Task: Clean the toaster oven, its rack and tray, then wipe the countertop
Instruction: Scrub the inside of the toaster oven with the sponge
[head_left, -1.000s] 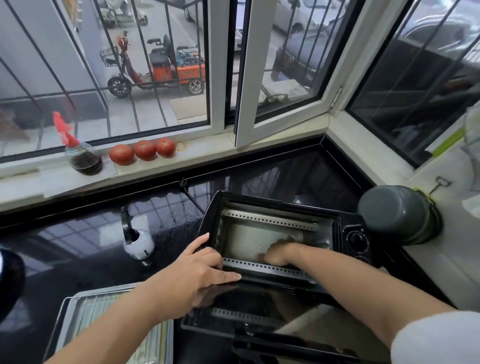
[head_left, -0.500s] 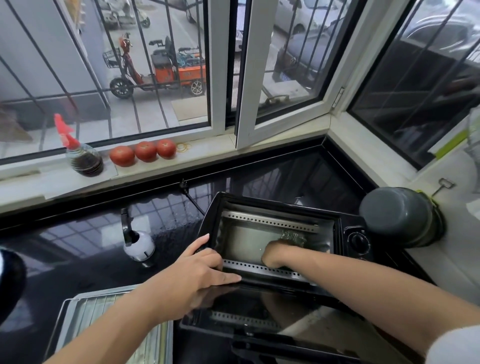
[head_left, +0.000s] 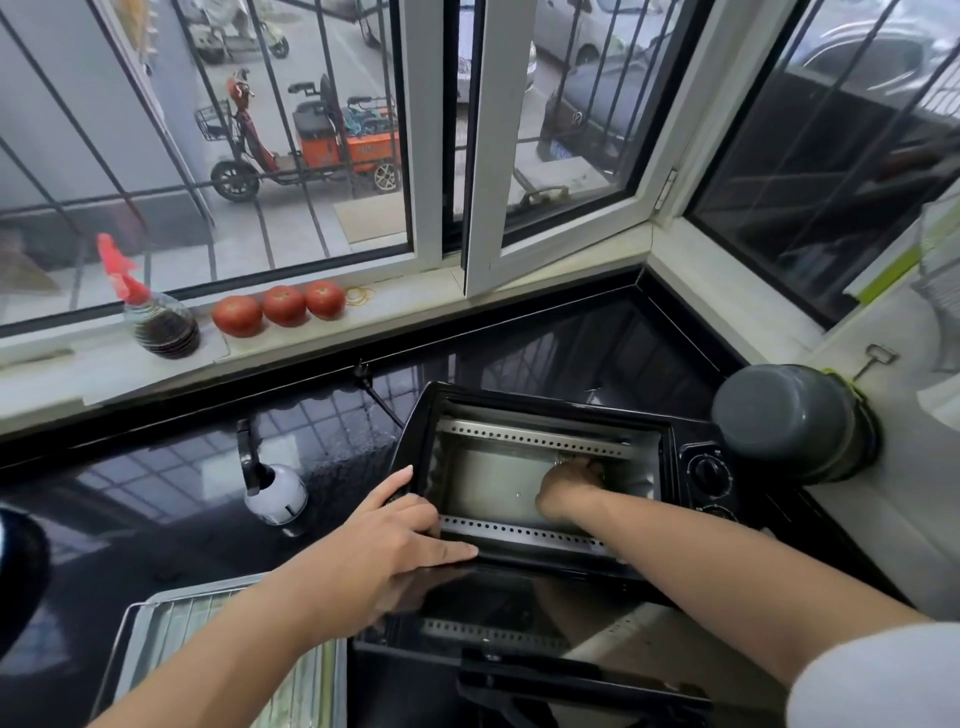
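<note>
A black toaster oven (head_left: 701, 467) stands on the glossy black countertop (head_left: 156, 519), and its glass door (head_left: 493, 613) is folded down towards me. My left hand (head_left: 395, 540) rests flat on the front left corner of the oven's opening, fingers spread, holding nothing. My right hand (head_left: 566, 483) reaches deep into the cavity at the right. Its fingers press a scrub pad (head_left: 567, 458) against the inner wall, and only the pad's edge shows. The metal tray (head_left: 136, 639) with the wire rack (head_left: 176, 623) on it lies at the lower left.
A small white jug with a black handle (head_left: 275, 493) stands left of the oven. A grey pot (head_left: 779, 421) sits close to its right. On the sill are three tomatoes (head_left: 283, 306) and a dark bottle with a red cap (head_left: 161, 327). A window sash (head_left: 498, 156) stands open inwards.
My right hand has slid from the near middle of the oven cavity to its far right side. The left hand has stayed on the oven's front corner.
</note>
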